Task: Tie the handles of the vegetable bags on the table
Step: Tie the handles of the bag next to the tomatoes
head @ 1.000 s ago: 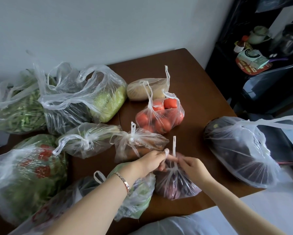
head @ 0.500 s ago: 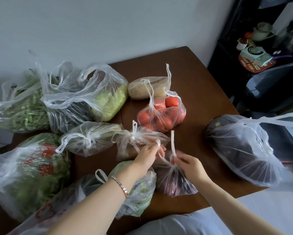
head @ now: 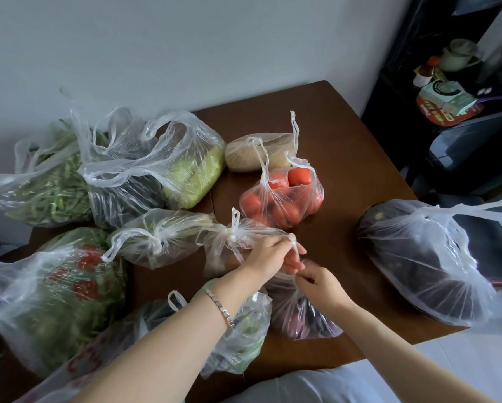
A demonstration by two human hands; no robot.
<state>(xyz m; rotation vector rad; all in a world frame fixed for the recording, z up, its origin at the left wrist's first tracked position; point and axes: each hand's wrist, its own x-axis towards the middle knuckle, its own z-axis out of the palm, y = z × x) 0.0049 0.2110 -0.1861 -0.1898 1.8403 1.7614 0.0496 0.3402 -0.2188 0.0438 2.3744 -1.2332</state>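
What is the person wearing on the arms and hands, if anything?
Both forearms are bare, with no sleeves in view. The left hand and right hand have no gloves. A silver-coloured link bracelet circles the left wrist; the right wrist is bare.

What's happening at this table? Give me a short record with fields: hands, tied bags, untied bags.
Left hand: pinches a handle of the purple bag
Right hand: grips the purple bag's top
Tied: pale-green bag; small bag beside it
Untied: tomato bag; tan bag
Surface: brown table
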